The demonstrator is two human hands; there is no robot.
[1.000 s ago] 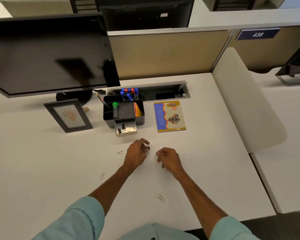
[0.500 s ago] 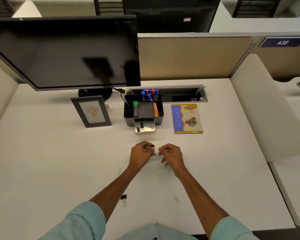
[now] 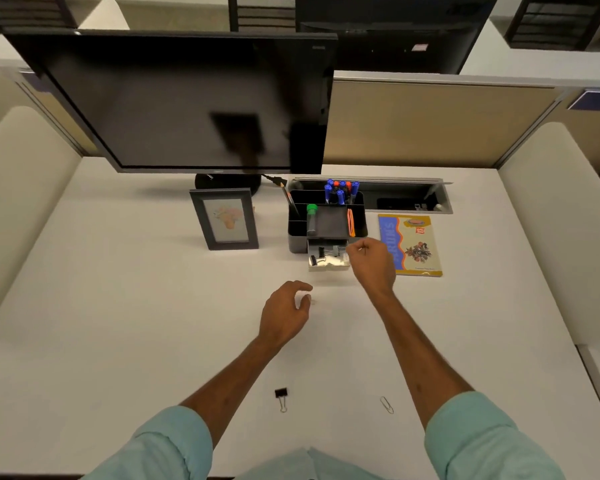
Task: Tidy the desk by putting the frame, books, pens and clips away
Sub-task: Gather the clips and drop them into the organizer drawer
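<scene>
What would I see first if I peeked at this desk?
The big dark monitor fills the back of the desk. In front of it, the right hand hovers at the open drawer of the black organizer holding blue pens. Near the person, a black binder clip and a paper clip lie loose on the white desk.

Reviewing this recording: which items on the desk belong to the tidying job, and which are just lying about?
Job items: picture frame; book; pens in the organizer; its open drawer; binder clip; paper clip; right hand, apparently pinching a small clip.
Lying about: monitor; cable tray; partition.
</scene>
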